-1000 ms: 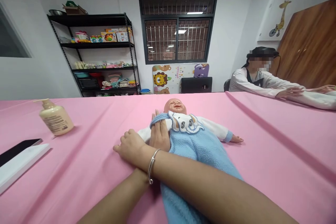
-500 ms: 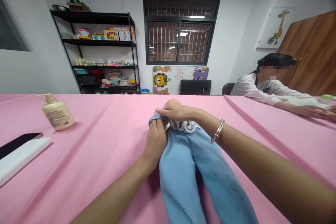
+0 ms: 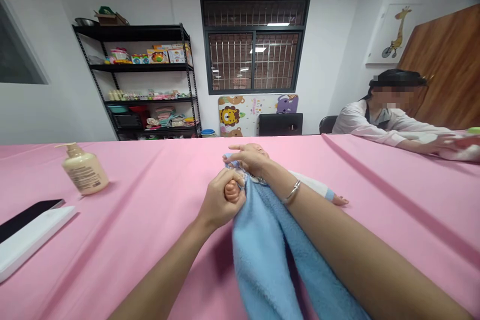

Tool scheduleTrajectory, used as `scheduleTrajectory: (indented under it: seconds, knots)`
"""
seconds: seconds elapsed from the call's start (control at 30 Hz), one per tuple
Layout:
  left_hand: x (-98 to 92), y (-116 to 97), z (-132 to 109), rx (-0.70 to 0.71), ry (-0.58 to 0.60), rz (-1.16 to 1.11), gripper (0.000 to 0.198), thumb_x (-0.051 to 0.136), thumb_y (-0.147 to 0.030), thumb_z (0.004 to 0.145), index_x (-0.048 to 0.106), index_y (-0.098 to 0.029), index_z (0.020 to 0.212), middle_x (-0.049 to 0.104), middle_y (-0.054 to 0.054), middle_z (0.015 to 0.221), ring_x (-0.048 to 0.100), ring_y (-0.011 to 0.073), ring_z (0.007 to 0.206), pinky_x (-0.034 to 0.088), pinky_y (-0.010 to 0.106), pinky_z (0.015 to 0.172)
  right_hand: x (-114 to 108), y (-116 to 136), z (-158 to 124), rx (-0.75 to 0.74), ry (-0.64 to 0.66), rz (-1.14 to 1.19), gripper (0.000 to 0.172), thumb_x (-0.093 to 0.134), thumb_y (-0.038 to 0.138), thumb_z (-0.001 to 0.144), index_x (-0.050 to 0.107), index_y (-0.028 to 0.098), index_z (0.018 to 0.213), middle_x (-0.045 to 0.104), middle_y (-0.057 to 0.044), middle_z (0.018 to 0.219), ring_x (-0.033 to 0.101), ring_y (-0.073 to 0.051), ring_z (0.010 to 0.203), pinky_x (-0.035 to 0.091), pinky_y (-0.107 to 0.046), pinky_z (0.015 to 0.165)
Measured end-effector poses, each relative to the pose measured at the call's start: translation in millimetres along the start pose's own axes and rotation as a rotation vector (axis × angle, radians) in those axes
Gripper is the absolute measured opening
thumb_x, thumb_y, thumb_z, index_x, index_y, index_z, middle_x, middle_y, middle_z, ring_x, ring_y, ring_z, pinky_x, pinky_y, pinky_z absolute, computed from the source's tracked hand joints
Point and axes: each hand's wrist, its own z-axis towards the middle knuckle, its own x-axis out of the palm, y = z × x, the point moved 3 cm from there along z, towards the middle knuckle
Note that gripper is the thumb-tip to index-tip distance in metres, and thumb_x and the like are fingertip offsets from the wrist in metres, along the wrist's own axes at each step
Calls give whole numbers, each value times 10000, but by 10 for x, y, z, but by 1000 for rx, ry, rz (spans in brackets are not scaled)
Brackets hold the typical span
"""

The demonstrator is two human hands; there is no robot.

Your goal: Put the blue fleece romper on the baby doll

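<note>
A pink table (image 3: pixel 150 240) carries a baby doll (image 3: pixel 262 240) in blue fleece, lying lengthwise with its head pointing away from the person. The right hand (image 3: pixel 249 158) covers the head, fingers at the collar (image 3: pixel 227 157), grip unclear. Just nearer, the left hand (image 3: pixel 219 202) has its fingers curled tight around the doll's small hand (image 3: pixel 232 191).

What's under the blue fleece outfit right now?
The doll's white-sleeved arm sticks out on one side. The left hand grips the doll's other hand. The right hand covers most of the head. Torso and legs are hidden under the blue fleece outfit.
</note>
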Motion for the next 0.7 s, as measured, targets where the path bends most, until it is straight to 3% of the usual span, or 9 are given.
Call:
scheduleTrajectory:
  seconds: [0.07, 0.13, 0.2, 0.27, 0.37, 0.47, 0.53, 0.63, 0.7]
  knots:
    - [-150, 75, 52, -100, -232, -187, 95, 581, -190, 605, 500, -164, 648, 537, 17, 759, 531, 153, 727, 458, 261, 674, -119, -176, 83, -76, -225, -140, 424, 578, 73, 612, 534, 126, 1030, 639, -73, 909, 606, -169, 830, 474, -320, 793]
    - [-330, 286, 64, -305, -583, -399, 167, 592, -223, 575, 440, -171, 622, 491, -8, 706, 509, 137, 665, 468, 250, 587, -208, -286, 94, -144, -369, -216, 406, 544, 83, 636, 536, 124, 1040, 621, -77, 974, 581, -172, 907, 430, -334, 876]
    - [-444, 585, 32, -574, -791, -537, 214, 587, -229, 570, 396, -189, 658, 442, -39, 664, 493, 129, 625, 491, 279, 552, -239, -291, 49, -208, -386, -309, 307, 530, 160, 702, 554, 130, 1006, 628, -72, 943, 582, -171, 892, 429, -320, 854]
    - [-520, 888, -32, -806, -874, -518, 221, 569, -234, 601, 361, -194, 665, 453, -41, 665, 512, 130, 620, 513, 323, 572, -237, -192, -34, -277, -315, -503, 201, 494, 289, 781, 601, 143, 866, 644, -64, 837, 593, -173, 817, 438, -297, 772]
    - [-625, 1229, -130, -963, -862, -278, 154, 544, -201, 631, 424, -181, 725, 490, -11, 681, 554, 155, 641, 513, 335, 602, -347, 23, -186, -327, -292, -829, 323, 430, 414, 831, 622, 172, 737, 653, -60, 780, 589, -178, 752, 407, -282, 690]
    - [-714, 1354, -175, -940, -849, -126, 309, 559, -81, 569, 471, -160, 854, 547, 42, 789, 584, 201, 766, 499, 373, 713, -696, 132, -347, -289, -533, -928, 297, 466, 443, 806, 618, 189, 832, 658, -55, 777, 585, -180, 712, 385, -275, 636]
    - [-745, 1303, -164, -888, -844, -41, 405, 533, -18, 547, 479, -164, 920, 563, 75, 919, 566, 224, 910, 456, 403, 832, -939, 62, -457, -263, -634, -877, 275, 483, 423, 787, 604, 182, 841, 654, -50, 765, 582, -171, 698, 386, -268, 632]
    - [-678, 1026, -70, -597, -756, 152, 373, 531, -42, 607, 508, -184, 951, 545, 72, 1061, 486, 221, 1071, 348, 403, 970, -1166, -231, -638, -173, -604, -751, 282, 488, 407, 764, 589, 156, 844, 633, -52, 746, 562, -163, 668, 386, -264, 610]
    - [-484, 784, 6, -342, -503, 242, 233, 541, -160, 704, 532, -176, 935, 574, 59, 979, 523, 214, 982, 379, 375, 926, -1203, -458, -768, -87, -488, -680, 332, 459, 455, 772, 580, 147, 796, 596, -40, 689, 526, -158, 633, 370, -265, 581]
